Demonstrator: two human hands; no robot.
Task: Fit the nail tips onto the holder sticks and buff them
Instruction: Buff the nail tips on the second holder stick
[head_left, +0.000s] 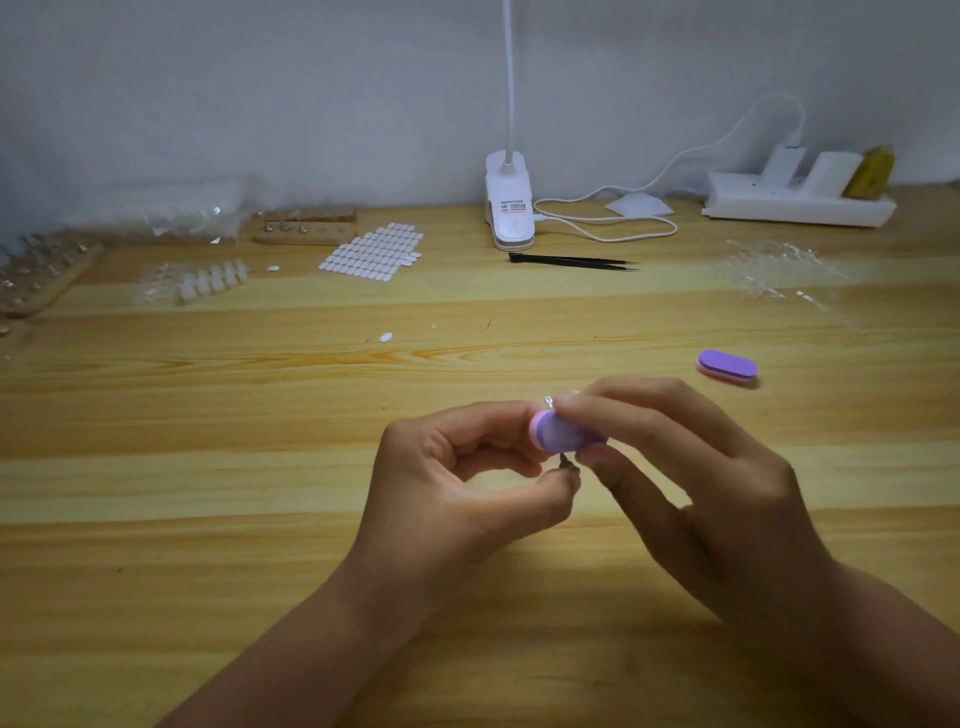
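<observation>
Above the pale wooden tabletop (260, 467), the left hand (467, 483) pinches the dark lower end of a small holder stick (567, 464) between thumb and curled forefinger, which keeps the clear nail tip (548, 400) at its top steady. The right hand (691, 467) grips a purple-and-pink oval buffer block (558, 434) between thumb and fingertips and lays it across the stick, presumably to rub the tip; the contact itself is hidden. A matching purple buffer block (727, 367) lies well off to the right, a spare within reach. The white clip lamp base (511, 208) carries a label with red and black print, too blurred to read.
</observation>
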